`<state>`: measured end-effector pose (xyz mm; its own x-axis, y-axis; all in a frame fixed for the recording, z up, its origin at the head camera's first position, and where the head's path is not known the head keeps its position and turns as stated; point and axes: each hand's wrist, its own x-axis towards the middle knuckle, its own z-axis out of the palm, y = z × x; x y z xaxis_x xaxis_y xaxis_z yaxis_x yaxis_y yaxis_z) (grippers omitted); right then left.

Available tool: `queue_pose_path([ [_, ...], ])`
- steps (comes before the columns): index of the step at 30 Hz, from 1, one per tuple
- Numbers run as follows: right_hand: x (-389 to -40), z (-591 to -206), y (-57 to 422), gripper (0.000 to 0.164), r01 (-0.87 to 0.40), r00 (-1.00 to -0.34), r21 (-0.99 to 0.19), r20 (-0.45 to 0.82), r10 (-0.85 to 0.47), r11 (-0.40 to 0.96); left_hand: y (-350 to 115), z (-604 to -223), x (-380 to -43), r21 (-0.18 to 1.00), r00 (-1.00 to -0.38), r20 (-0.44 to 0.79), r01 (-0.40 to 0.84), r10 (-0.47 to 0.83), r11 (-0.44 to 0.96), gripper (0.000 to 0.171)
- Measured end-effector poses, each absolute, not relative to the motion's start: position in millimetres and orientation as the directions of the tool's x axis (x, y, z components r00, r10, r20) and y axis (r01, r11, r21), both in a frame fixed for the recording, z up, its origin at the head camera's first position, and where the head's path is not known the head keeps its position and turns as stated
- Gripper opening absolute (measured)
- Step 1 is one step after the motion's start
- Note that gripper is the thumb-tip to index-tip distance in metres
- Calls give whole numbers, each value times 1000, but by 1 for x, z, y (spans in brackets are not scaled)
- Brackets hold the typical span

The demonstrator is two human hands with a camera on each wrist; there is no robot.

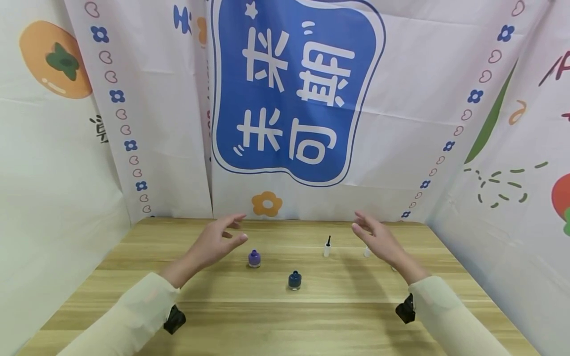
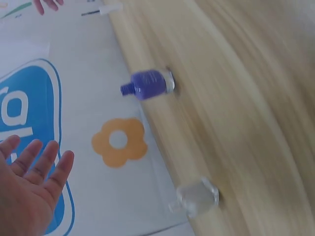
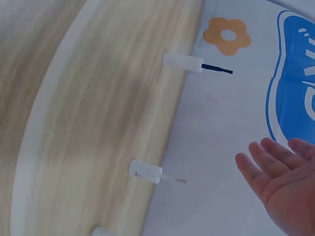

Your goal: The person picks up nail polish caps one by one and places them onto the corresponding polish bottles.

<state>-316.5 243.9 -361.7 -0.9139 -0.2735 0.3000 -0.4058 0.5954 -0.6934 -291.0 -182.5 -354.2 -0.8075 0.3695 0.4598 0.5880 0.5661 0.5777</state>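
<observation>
My left hand (image 1: 216, 241) hovers over the left of the table, fingers loosely spread and holding nothing. Just to its right stands an open purple nail polish bottle (image 1: 254, 259). A clear nail polish bottle (image 2: 199, 196) appears in the left wrist view. Nearer the front stands a dark blue nail polish bottle (image 1: 295, 280). My right hand (image 1: 380, 240) is raised over the right side, fingers relaxed and nothing held. Beside it, a white brush cap (image 1: 327, 248) stands with its dark brush up. Another white cap (image 3: 145, 171) has a pale brush; my hand partly covers it in the head view.
A further white piece (image 3: 103, 231) is cut off at the right wrist view's lower edge. The wooden table (image 1: 249, 326) meets a printed cloth (image 1: 178, 173) at the back, and similar cloths hang on both sides.
</observation>
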Motion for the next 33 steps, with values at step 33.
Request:
queue_pose_path([
  [33, -319, -412, 207, 52, -55, -996, -924, 24, -88, 379, -111, -407, -262, 851, -885, 185, 362, 427, 380, 51],
])
